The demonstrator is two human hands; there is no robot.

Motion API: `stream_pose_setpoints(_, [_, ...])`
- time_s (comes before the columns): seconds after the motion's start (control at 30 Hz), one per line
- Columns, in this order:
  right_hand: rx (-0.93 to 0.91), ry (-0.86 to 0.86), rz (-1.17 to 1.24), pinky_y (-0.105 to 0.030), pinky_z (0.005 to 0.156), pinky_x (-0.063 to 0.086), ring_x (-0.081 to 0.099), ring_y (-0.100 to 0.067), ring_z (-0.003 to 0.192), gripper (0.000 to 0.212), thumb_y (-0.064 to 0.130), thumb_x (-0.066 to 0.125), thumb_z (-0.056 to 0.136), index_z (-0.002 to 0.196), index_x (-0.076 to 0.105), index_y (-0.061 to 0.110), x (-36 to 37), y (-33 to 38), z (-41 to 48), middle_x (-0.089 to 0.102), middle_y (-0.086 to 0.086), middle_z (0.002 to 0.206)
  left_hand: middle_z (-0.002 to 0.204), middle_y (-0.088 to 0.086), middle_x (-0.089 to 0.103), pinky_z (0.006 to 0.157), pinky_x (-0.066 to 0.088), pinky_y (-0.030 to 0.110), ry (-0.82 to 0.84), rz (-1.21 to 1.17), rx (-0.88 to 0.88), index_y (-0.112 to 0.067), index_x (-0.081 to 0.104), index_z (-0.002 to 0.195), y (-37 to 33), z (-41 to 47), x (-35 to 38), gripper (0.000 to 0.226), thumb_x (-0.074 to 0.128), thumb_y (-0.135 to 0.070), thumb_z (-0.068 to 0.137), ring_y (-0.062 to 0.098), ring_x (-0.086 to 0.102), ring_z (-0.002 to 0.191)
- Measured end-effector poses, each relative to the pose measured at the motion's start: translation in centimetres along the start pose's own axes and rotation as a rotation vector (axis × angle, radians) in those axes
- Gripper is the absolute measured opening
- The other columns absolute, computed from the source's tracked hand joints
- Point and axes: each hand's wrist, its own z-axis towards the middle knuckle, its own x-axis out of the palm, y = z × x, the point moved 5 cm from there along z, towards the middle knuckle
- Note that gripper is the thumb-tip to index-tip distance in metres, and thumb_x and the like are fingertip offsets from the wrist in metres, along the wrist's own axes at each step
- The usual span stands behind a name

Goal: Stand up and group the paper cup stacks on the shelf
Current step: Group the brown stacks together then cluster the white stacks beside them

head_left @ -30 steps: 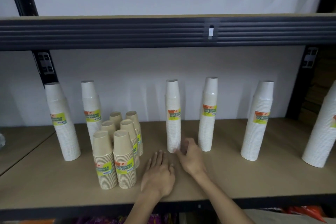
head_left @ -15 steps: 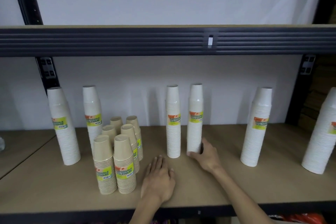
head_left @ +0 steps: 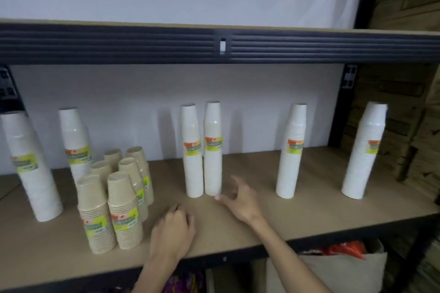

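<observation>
Paper cup stacks [head_left: 291, 154] were seen standing upright along the wooden shelf [head_left: 262, 223]. The right hand [head_left: 240, 200] was held low over the board, just in front of the middle pair of white stacks [head_left: 193, 150]. Its fingers were spread loosely and wrapped round nothing. One fingertip was seen at the foot of the right-hand stack of that pair, though contact could not be made out through the blur. The left hand [head_left: 173, 231] was laid palm down near the shelf's front edge, fingers slightly bent, nothing held.

The middle pair was set side by side, touching or very nearly so. Two more tall white stacks were placed well apart to the right, the outer one [head_left: 363, 157] near the shelf's end, and two others [head_left: 31, 169] at the far left. Between those and the pair, six short brown stacks [head_left: 114, 209] were clustered closely. Yellow-green labels with an orange corner were carried wherever a stack's front showed; the print was too blurred to be read.
</observation>
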Motion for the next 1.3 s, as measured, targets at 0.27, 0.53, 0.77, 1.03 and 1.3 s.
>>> stream_pose_setpoints(0.27, [0.134,-0.499,-0.04,-0.037,0.096,0.042,0.048,-0.027,0.121,0.073,0.018,0.08,0.077,0.139,0.041,0.012,-12.4,-6.8,-4.2,0.045,-0.014,0.135,0.123,0.008,0.057,0.087,0.049,0.038,0.013,-0.092,0.027,-0.013,0.057,0.102,-0.1,0.4,1.1,0.03,0.045,-0.038,0.091,0.03,0.059,0.109])
stream_pose_setpoints(0.53, [0.074,-0.231,-0.032,-0.026,0.087,0.049,0.065,-0.021,0.108,0.056,0.026,0.084,0.074,0.121,0.056,0.015,-12.4,-7.0,-1.7,0.068,-0.003,0.119,0.125,0.007,0.057,0.086,0.048,0.036,0.035,-0.156,0.051,-0.019,0.053,0.095,0.2,-0.1,0.5,0.02,0.043,-0.036,0.092,0.028,0.058,0.11])
stream_pose_setpoints(0.77, [-0.089,-0.018,0.04,-0.019,0.086,0.052,0.065,-0.003,0.1,0.055,0.029,0.086,0.071,0.118,0.058,0.022,-4.5,-2.8,-3.5,0.067,0.014,0.111,0.162,0.003,0.018,0.121,0.008,0.032,0.142,-0.002,0.137,-0.012,0.023,0.153,1.2,-0.8,0.9,0.061,0.026,-0.043,0.101,0.016,0.011,0.149])
stream_pose_setpoints(1.03, [-0.177,0.011,0.105,-0.023,0.077,0.056,0.068,-0.007,0.089,0.054,0.028,0.085,0.068,0.115,0.058,0.021,4.4,2.8,-2.8,0.071,0.008,0.1,0.161,0.004,0.019,0.121,0.006,0.031,0.09,0.026,0.127,-0.011,0.02,0.153,1.6,-1.7,0.1,0.059,0.026,-0.036,0.101,0.015,0.011,0.149])
stream_pose_setpoints(1.3, [-0.176,0.014,0.14,-0.022,0.079,0.056,0.067,-0.007,0.094,0.06,0.035,0.086,0.068,0.117,0.055,0.024,6.1,3.3,-2.2,0.068,0.009,0.104,0.14,0.004,0.05,0.106,0.036,0.031,-0.046,-0.087,0.064,-0.017,0.051,0.131,1.6,-2.6,-1.5,0.041,0.037,-0.032,0.095,0.019,0.048,0.129])
